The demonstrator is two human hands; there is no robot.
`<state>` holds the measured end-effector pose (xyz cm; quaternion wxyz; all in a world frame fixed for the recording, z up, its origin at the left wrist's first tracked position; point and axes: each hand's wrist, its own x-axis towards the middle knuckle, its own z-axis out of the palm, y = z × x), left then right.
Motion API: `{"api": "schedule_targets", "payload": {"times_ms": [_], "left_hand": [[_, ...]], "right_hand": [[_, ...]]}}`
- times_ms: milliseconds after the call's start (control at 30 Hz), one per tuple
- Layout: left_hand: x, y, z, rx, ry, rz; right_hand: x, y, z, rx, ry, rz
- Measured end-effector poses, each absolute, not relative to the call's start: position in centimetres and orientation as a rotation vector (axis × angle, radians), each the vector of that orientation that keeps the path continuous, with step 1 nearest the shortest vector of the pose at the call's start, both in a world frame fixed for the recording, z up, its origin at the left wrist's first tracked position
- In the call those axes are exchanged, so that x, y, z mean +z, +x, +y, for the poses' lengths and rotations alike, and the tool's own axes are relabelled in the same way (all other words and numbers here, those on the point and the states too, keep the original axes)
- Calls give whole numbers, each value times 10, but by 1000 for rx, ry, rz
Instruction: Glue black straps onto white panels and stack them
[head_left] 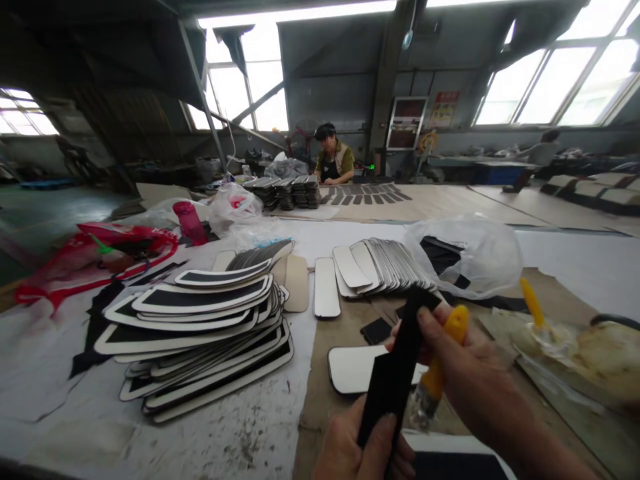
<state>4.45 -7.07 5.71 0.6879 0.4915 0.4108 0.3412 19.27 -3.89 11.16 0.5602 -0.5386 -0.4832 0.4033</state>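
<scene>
A black strip [393, 373], fabric-like and with a step cut in one edge, is held up between both hands. My left hand [357, 443] pinches its lower end, thumb on top. My right hand [467, 360] grips the upper end and also has a brush [453, 330] with a yellow handle tucked in it, bristles pointing down. Beneath the hands lies a white panel [350, 369] with rounded corners, partly hidden by the strip. Another white panel with a black piece [457, 465] on it shows at the bottom edge. A small black piece [376, 331] rests behind the strip.
Curved black-and-white panels [200, 320] are stacked at left. White panels [385, 263] fan out ahead, beside a clear plastic bag [493, 257]. A second yellow handle [533, 303] stands in a plastic-wrapped container at right. Another person [335, 157] works at the far table.
</scene>
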Motion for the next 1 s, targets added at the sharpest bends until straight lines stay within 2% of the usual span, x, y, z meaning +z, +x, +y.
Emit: {"api": "schedule_targets", "payload": {"times_ms": [167, 300, 400, 600, 1000], "left_hand": [[41, 25, -82, 684, 1114, 944], [24, 0, -68, 860, 887, 1309], [13, -9, -45, 979, 844, 1428], [-3, 1, -12, 892, 935, 1423], [-6, 0, -5, 847, 852, 1300]], "right_hand": [[134, 229, -33, 920, -1190, -1138], [137, 263, -26, 683, -1566, -1513], [113, 269, -19, 670, -1713, -1910], [62, 227, 5, 843, -1709, -2435], [45, 170, 55, 906, -1745, -2744]]}}
